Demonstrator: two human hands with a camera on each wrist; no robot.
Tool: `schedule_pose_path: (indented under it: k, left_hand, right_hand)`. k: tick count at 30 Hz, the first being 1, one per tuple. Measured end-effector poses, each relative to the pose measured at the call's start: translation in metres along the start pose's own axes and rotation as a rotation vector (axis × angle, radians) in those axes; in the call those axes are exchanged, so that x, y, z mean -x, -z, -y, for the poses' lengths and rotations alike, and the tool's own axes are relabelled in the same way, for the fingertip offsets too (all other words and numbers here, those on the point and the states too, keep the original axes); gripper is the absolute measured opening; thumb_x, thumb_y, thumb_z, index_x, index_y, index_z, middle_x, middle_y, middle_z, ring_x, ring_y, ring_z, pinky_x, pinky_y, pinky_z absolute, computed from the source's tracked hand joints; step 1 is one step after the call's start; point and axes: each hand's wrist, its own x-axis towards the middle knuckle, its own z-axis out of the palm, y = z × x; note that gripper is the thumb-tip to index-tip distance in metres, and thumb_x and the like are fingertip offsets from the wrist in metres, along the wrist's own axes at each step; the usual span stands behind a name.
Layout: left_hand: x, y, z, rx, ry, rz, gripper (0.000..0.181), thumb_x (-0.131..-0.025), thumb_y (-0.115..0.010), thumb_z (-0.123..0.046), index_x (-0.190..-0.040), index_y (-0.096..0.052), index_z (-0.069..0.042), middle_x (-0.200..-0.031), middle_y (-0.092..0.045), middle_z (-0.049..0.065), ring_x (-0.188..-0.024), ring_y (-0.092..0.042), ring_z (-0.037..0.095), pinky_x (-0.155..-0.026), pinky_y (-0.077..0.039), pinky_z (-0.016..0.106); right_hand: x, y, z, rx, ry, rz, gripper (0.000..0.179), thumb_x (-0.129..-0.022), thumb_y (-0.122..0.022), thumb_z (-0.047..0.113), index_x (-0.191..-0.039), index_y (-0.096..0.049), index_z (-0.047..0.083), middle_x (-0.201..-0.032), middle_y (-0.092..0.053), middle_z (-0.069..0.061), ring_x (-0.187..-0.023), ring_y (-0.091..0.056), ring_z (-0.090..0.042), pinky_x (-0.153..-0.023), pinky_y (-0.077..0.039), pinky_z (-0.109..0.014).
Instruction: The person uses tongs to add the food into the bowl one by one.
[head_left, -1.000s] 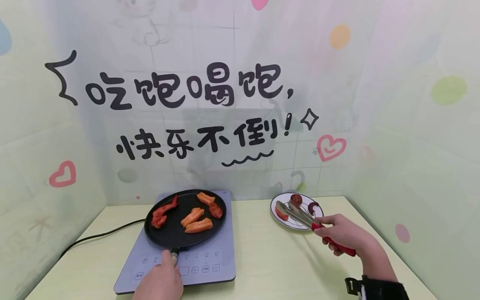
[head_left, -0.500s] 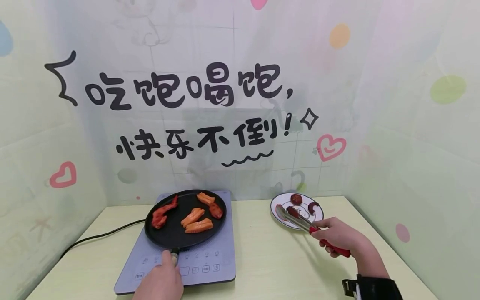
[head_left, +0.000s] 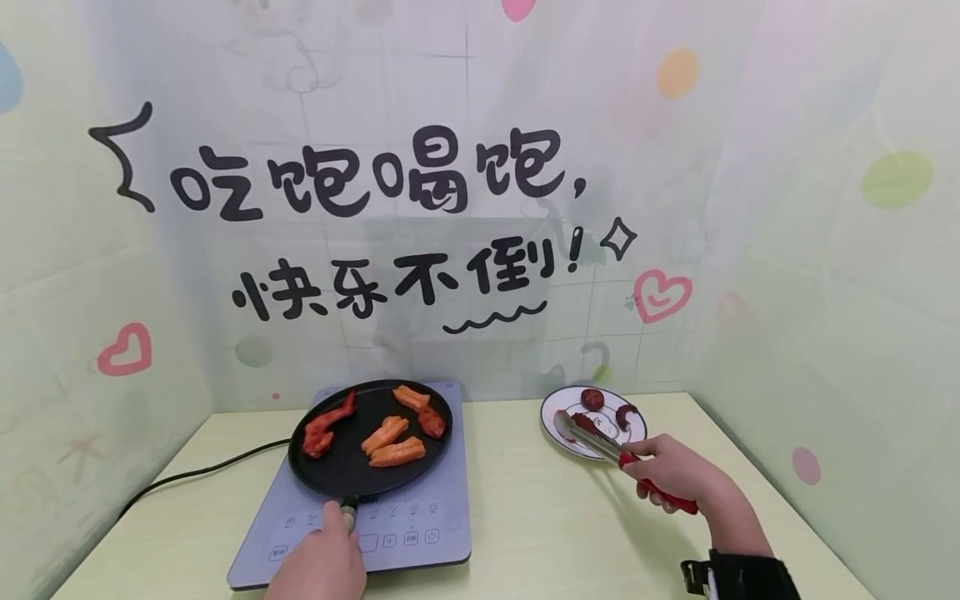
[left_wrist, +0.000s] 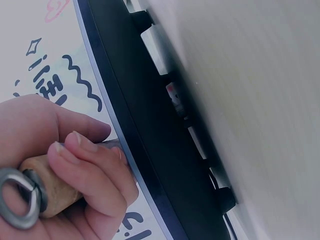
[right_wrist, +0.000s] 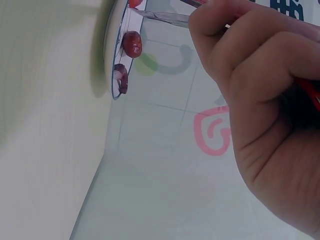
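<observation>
My left hand (head_left: 322,557) grips the wooden handle (left_wrist: 52,187) of a black frying pan (head_left: 341,475); a metal ring hangs from the handle's end. In the pan lie a red chicken wing (head_left: 320,433), several orange pieces (head_left: 397,451) and a reddish piece (head_left: 431,422). My right hand (head_left: 678,473) holds metal tongs (head_left: 600,442) by their red handles. Their tips reach down over the left part of a white plate (head_left: 618,406). A dark red piece (head_left: 584,422) shows right at the tongs' arms. A round brown-red piece (head_left: 592,399) and a curled purple piece (head_left: 626,415) lie farther back.
The pan stands on a bluish induction cooker (head_left: 450,508) with touch buttons along its front. A black cord (head_left: 210,468) runs left from it over the pale table (head_left: 525,517). A printed curtain (head_left: 420,350) closes off the back and both sides.
The tongs have lowered slightly and their arms have drawn together over the plate's left part, covering the orange-red piece there. My right hand has shifted a little left. My left hand stays put.
</observation>
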Motion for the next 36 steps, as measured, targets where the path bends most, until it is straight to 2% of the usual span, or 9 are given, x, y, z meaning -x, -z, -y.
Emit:
schedule_pose_path:
  k: [8, 22, 29, 36]
  left_hand:
    - [0.0, -0.002, 0.0, -0.004, -0.004, -0.013, 0.032, -0.109, -0.055, -0.021, -0.121, -0.046, 0.008, -0.071, -0.058, 0.01, -0.06, -0.056, 0.024, -0.061, -0.041, 0.039]
    - [0.002, -0.002, -0.001, -0.004, -0.002, -0.027, 0.032, -0.109, -0.056, -0.021, -0.12, -0.047, 0.007, -0.07, -0.056, 0.009, -0.06, -0.055, 0.024, -0.06, -0.039, 0.038]
    - [0.001, -0.002, 0.0, -0.007, 0.0, -0.025, 0.033, -0.109, -0.056, -0.021, -0.122, -0.047, 0.007, -0.072, -0.058, 0.01, -0.061, -0.056, 0.023, -0.06, -0.042, 0.039]
    - [0.0, -0.002, 0.001, -0.009, -0.011, -0.012, 0.034, -0.109, -0.055, -0.021, -0.123, -0.046, 0.008, -0.072, -0.058, 0.011, -0.061, -0.057, 0.023, -0.06, -0.043, 0.039]
  right_hand:
    - [-0.002, 0.0, 0.0, 0.023, -0.019, -0.036, 0.05, -0.105, -0.06, 0.012, -0.149, -0.051, -0.01, -0.074, -0.064, -0.009, -0.054, -0.047, -0.013, -0.051, -0.041, -0.023]
    - [-0.001, 0.002, 0.003, 0.039, -0.009, -0.079, 0.053, -0.106, -0.06, 0.013, -0.152, -0.048, -0.01, -0.076, -0.065, -0.01, -0.055, -0.048, -0.014, -0.052, -0.041, -0.025]
    - [0.006, 0.002, 0.013, 0.023, 0.039, -0.113, 0.057, -0.105, -0.061, 0.013, -0.156, -0.044, -0.008, -0.073, -0.065, -0.009, -0.053, -0.048, -0.014, -0.051, -0.041, -0.027]
    - [0.008, -0.004, 0.023, -0.048, 0.107, -0.093, 0.059, -0.106, -0.06, 0.013, -0.158, -0.041, -0.008, -0.071, -0.062, -0.006, -0.05, -0.045, -0.013, -0.05, -0.042, -0.027]
